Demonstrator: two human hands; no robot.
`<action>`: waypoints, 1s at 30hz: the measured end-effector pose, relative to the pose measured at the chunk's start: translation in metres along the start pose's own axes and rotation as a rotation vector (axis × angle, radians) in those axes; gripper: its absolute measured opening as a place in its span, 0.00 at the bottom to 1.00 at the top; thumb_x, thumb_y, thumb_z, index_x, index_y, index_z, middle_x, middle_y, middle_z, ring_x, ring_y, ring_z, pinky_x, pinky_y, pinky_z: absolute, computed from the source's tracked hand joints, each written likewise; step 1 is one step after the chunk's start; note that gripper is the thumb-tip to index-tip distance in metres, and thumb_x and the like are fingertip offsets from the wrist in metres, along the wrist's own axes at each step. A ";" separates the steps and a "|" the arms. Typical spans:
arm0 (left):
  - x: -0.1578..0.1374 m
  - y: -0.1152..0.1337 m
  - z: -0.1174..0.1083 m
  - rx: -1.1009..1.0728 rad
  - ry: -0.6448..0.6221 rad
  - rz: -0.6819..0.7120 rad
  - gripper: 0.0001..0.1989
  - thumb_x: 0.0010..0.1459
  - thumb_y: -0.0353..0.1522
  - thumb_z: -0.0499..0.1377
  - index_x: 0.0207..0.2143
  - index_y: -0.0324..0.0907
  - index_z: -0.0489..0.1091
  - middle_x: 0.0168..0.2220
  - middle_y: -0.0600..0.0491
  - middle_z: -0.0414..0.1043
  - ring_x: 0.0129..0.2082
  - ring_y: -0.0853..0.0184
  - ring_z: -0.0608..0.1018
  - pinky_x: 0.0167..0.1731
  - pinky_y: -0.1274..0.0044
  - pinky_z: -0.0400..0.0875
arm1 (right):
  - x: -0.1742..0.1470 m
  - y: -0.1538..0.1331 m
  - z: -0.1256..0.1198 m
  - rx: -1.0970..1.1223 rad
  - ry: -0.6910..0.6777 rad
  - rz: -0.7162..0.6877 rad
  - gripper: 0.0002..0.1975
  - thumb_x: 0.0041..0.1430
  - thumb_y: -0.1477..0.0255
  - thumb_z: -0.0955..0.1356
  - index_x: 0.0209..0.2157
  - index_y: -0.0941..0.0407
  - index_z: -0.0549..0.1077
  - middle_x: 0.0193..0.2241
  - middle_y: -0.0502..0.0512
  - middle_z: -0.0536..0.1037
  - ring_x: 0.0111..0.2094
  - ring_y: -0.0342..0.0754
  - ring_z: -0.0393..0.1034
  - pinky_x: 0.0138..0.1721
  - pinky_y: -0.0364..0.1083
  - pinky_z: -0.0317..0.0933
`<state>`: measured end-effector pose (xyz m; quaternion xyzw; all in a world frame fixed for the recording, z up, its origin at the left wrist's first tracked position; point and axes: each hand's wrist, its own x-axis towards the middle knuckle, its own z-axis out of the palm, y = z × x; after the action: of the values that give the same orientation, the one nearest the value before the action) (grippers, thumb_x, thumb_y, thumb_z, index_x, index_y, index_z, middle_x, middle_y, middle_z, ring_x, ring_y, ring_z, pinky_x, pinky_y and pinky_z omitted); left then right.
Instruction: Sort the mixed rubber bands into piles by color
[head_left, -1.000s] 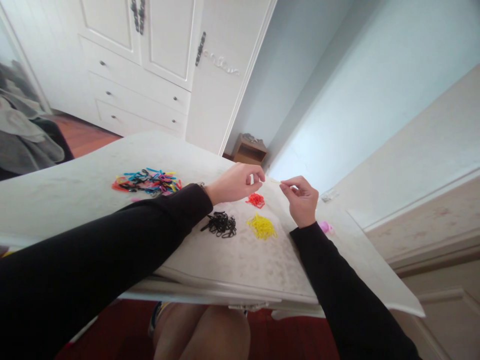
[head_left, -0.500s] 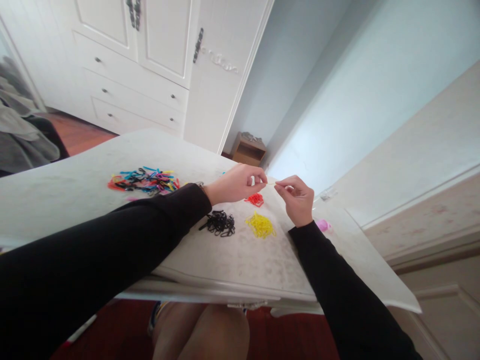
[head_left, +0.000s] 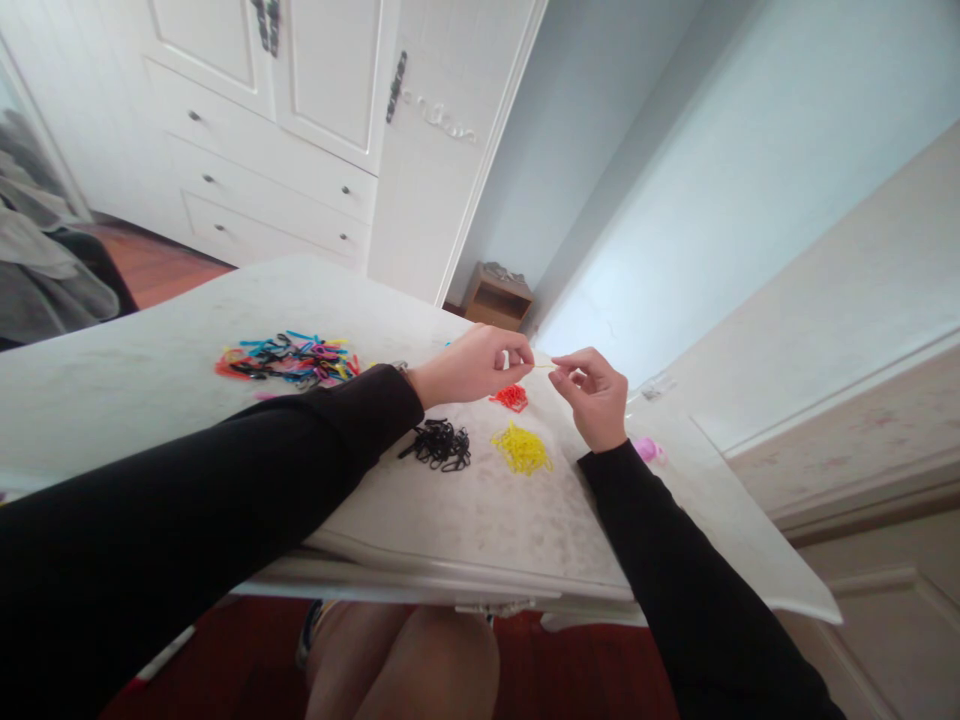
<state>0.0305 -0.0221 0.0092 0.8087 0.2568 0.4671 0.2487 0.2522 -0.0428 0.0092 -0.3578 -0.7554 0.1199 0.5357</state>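
Between my two hands stretches a thin yellow rubber band [head_left: 543, 366]. My left hand [head_left: 484, 364] pinches one end of it between thumb and finger. At the other end, my right hand [head_left: 595, 396] pinches it, with the other fingers curled. Below the hands on the white table lie a small pile of red rubber bands [head_left: 510, 398], a yellow pile [head_left: 521, 449] and a black pile [head_left: 441, 446]. Beyond my left forearm is a larger heap of mixed-colour rubber bands [head_left: 289, 358]. Part of that side is hidden by my sleeve.
The white table [head_left: 480, 530] has its front edge just above my knees. A pink object [head_left: 649, 450] lies right of my right wrist. A white wardrobe [head_left: 315, 120] stands behind the table, with a small wooden cabinet [head_left: 499, 298] near the wall.
My right thumb and forefinger have shifted slightly on the yellow rubber band. Both hands otherwise stay almost where they were, and the piles look the same.
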 end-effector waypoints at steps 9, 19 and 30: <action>0.000 0.001 0.000 -0.004 -0.023 -0.015 0.06 0.59 0.30 0.60 0.32 0.38 0.76 0.17 0.59 0.67 0.18 0.75 0.66 0.24 0.80 0.59 | 0.000 0.002 0.002 -0.049 0.012 0.016 0.06 0.61 0.66 0.74 0.32 0.53 0.80 0.30 0.51 0.77 0.33 0.46 0.70 0.30 0.46 0.60; 0.000 -0.001 0.001 -0.016 -0.015 -0.021 0.06 0.58 0.30 0.60 0.30 0.38 0.76 0.18 0.59 0.68 0.18 0.75 0.68 0.22 0.81 0.59 | 0.000 0.003 0.002 -0.049 0.012 0.028 0.08 0.61 0.65 0.74 0.30 0.54 0.78 0.29 0.50 0.76 0.32 0.45 0.69 0.31 0.46 0.60; 0.001 0.002 0.000 -0.037 -0.018 -0.030 0.05 0.58 0.28 0.59 0.28 0.38 0.72 0.18 0.58 0.70 0.17 0.74 0.70 0.23 0.81 0.61 | 0.001 -0.001 0.007 0.025 0.034 0.148 0.13 0.57 0.62 0.75 0.26 0.55 0.75 0.24 0.48 0.71 0.25 0.42 0.62 0.26 0.43 0.57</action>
<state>0.0315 -0.0233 0.0109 0.8042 0.2580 0.4608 0.2727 0.2456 -0.0416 0.0076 -0.4077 -0.7163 0.1627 0.5425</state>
